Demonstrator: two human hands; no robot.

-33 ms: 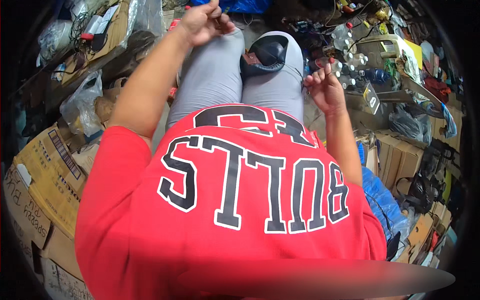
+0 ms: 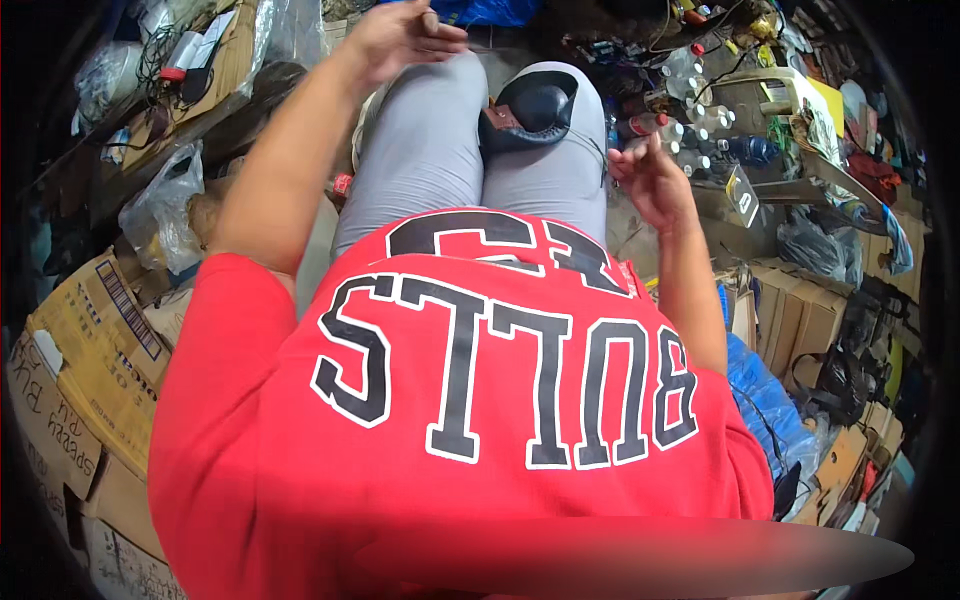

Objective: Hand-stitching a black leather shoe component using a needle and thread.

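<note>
A black leather shoe with a brown patch inside its opening lies on my right thigh, near the knee. Neither hand touches it. My left hand is raised beyond my left knee at the top of the view, fingers closed together; whatever they pinch is too small to make out. Off to the right of the shoe, my right hand has its fingers curled in, the thumb side up. A thin dark strand shows beside those fingertips; where it ends I cannot tell.
Several plastic bottles stand right of my knees, by a cluttered cream-coloured stand. Cardboard boxes are piled at the left, below a clear plastic bag. Blue plastic sheeting and more cardboard lie at the right.
My left hand and forearm have shifted a little to the left, and the left fingers have turned. My right hand has moved slightly down. The shoe stays on my thigh.
</note>
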